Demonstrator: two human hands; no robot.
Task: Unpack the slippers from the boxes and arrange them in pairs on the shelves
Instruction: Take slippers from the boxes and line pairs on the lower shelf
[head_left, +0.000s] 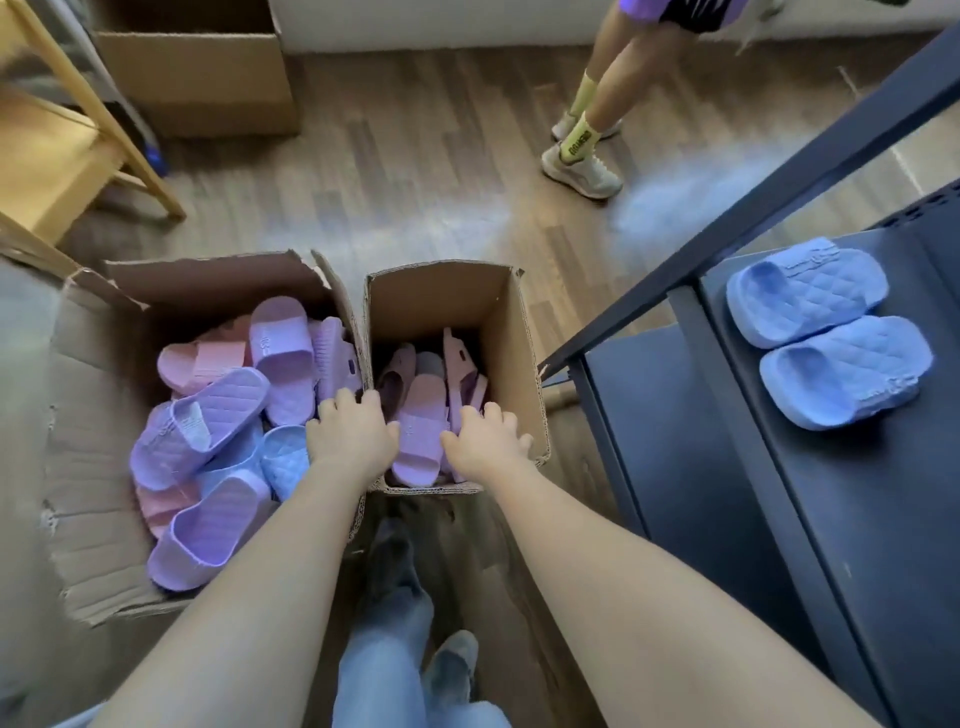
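Observation:
Two open cardboard boxes stand on the floor. The large box (93, 374) on the left holds several lilac, pink and pale blue slippers (208, 415). The small box (447, 296) holds several lilac and pink slippers, with one lilac slipper (421, 431) lying on top. My left hand (350, 431) reaches down over the small box's left wall, fingers loosely curled and holding nothing I can see. My right hand (485, 441) reaches into the small box to the right of that slipper, its fingertips hidden among upright slippers. A pair of blue quilted slippers (826, 332) sits side by side on the dark shelf (831, 493).
The dark metal shelf frame (753, 208) stands close on the right. Another person's legs (587, 130) are on the wooden floor behind. A closed cardboard box (208, 78) and a wooden frame (104, 119) are at the back left. My legs (395, 649) are below the boxes.

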